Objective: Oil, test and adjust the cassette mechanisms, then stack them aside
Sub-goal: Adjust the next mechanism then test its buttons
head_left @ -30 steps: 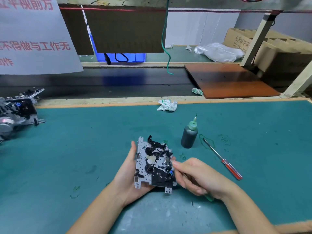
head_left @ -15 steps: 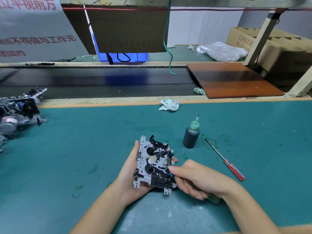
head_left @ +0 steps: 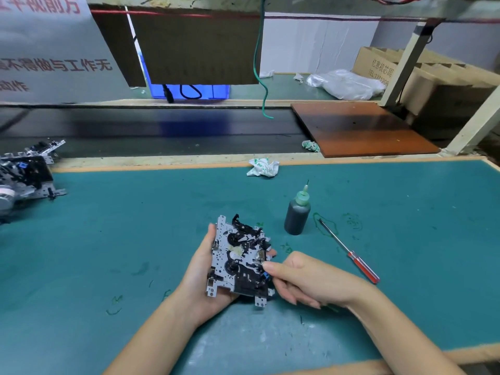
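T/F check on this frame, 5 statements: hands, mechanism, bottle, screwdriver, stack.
1. The left hand holds the cassette mechanism from beneath. True.
2. The right hand grips the screwdriver. False: the screwdriver lies on the mat; a right fingertip touches the mechanism.
3. The oil bottle stands upright. True.
4. The bottle lies on its side left of the mechanism. False: it stands behind it, to the right.
5. More mechanisms sit at the far left. True.

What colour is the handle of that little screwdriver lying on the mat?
Red, see-through plastic; the screwdriver has a dark metal shaft. The head camera, the only view, shows it.
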The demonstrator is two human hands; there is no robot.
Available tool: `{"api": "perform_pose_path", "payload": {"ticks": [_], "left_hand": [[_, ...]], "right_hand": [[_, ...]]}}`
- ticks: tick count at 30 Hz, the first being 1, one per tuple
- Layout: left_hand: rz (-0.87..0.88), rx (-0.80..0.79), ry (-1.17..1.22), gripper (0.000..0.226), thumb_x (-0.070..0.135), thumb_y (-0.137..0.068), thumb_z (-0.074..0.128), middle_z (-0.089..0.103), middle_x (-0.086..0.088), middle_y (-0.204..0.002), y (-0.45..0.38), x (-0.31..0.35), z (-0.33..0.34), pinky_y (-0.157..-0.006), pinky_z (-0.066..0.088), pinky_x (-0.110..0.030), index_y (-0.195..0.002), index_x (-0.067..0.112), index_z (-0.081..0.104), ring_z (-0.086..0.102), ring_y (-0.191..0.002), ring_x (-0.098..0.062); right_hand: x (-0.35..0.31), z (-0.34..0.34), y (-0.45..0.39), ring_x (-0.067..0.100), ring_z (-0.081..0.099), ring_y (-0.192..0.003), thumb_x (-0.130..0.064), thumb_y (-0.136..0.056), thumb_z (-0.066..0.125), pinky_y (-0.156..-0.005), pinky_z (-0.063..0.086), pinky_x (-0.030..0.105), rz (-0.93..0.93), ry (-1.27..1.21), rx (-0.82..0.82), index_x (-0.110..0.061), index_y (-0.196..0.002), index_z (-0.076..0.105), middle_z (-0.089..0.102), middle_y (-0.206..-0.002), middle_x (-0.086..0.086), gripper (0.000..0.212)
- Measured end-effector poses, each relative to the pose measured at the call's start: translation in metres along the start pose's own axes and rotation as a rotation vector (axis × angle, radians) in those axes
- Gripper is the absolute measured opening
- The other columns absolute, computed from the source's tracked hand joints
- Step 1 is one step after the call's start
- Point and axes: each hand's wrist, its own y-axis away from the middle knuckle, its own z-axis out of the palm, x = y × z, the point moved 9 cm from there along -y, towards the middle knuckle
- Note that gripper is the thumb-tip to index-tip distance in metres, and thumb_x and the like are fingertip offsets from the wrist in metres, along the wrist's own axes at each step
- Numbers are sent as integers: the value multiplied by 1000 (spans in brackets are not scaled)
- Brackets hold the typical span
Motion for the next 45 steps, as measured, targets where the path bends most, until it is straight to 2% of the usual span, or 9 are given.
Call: {"api": "perform_pose_path", "payload": {"ticks": [7, 10, 14, 18, 22, 25, 30, 37, 45], "left_hand": [[19, -42, 153, 77, 61, -92, 33, 54, -33, -127, 8, 8, 0, -96, 40, -55, -116, -6, 64, 56, -111, -51], [-13, -80, 203, 71, 54, -92, 38, 50, -35, -130, 13, 8, 3, -99, 36, -56, -121, -7, 59, 52, -115, -54], [-9, -131, 223, 67, 51, -90, 41, 50, -33, -132, 15, 9, 6, -97, 38, -58, -121, -5, 60, 50, -116, -55], [-34, -176, 184, 64, 52, -89, 43, 53, -27, -132, 15, 2, 12, -96, 44, -60, -119, -1, 63, 50, -117, -54], [-44, -184, 141, 66, 52, -89, 41, 53, -27, -133, 13, -3, 14, -97, 45, -58, -120, -2, 62, 53, -118, -48], [-26, -185, 142, 65, 51, -90, 39, 52, -26, -134, 11, -1, 13, -95, 47, -56, -122, -2, 61, 53, -119, -47], [-26, -180, 116, 65, 51, -91, 39, 51, -28, -134, 9, -1, 10, -100, 43, -56, -123, -2, 61, 51, -121, -46], [-41, -196, 134, 66, 49, -90, 40, 49, -32, -133, 8, -3, 12, -94, 47, -56, -123, -5, 59, 52, -118, -48], [-46, -213, 137, 69, 51, -90, 38, 48, -34, -133, 8, -4, 14, -95, 46, -58, -124, -5, 59, 52, -117, -51]], "right_hand": [[4, -63, 36, 8, 42, -41, -40, -96, 43, -49, 36, 23, -232, 50, 877, -24, -62, 64, 48, -42, -3, 43], [-13, -57, 36, 8, 48, -71, -38, -95, 49, -64, 38, 30, -198, 544, 1002, -25, -81, 64, 55, -66, -13, 24], [-1, -76, 46, 12, 40, -90, -45, -84, 56, -67, 23, 26, -70, 327, 1214, -26, -97, 47, 45, -86, -11, 24], [8, -86, 23, 10, 39, -105, -29, -79, 74, -80, 29, 24, -11, 145, 1110, -22, -121, 40, 45, -110, -10, 55], [22, -88, 6, 13, 55, -107, -17, -84, 70, -90, 40, 27, -32, -224, 967, -21, -108, 46, 59, -115, -2, 34], [17, -85, 10, -8, 55, -100, -19, -91, 60, -86, 39, 16, -160, -350, 907, -27, -109, 48, 61, -112, -9, 23], [3, -85, 23, 2, 56, -58, -24, -87, 62, -54, 43, 15, -305, -448, 924, -21, -101, 65, 67, -73, -11, 14], [13, -71, 12, 5, 40, -46, -19, -66, 67, -41, 36, 15, -382, -1461, 643, -10, -86, 59, 61, -69, 1, 23], [18, -72, 19, 7, 45, -42, -40, -67, 67, -35, 33, 17, -351, -1287, 805, -13, -70, 55, 56, -58, 1, 30]]}}
